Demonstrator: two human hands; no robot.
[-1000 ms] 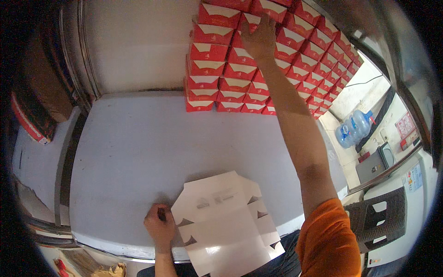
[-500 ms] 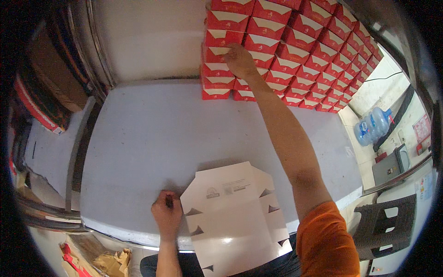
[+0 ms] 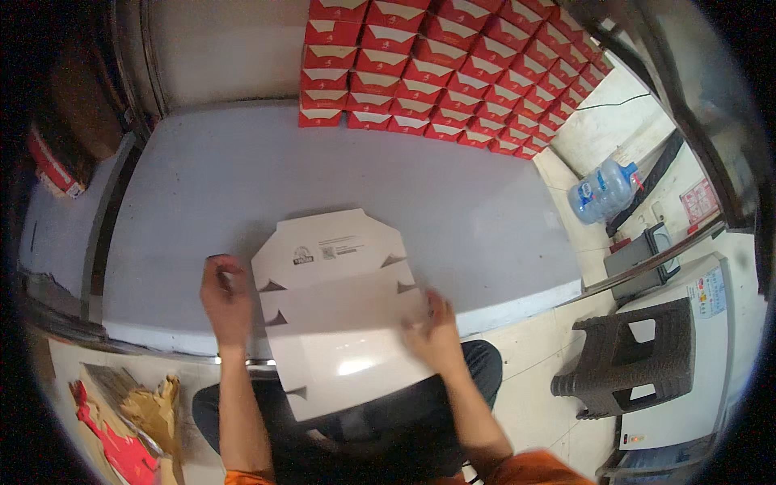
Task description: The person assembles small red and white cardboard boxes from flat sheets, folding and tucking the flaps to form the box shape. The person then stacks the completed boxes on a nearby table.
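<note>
Both hands on a flat white carton blank, lower centre of frame.

Left hand [image 3: 227, 301] grips the flat carton blank [image 3: 339, 307] at its left edge, fingers curled; right hand [image 3: 436, 330] presses its right edge, fingers spread. Blank overhangs the grey table [image 3: 242, 178]. Stacked red boxes [image 3: 453, 69] upper centre; water jug [image 3: 602, 190] right.

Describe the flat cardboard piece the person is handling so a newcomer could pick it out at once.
On the grey table, at the near edge, lies a flat white box blank between the left hand and right hand. Unlike the folded red boxes stacked at the far wall, it is unfolded, pale and notched.
</note>
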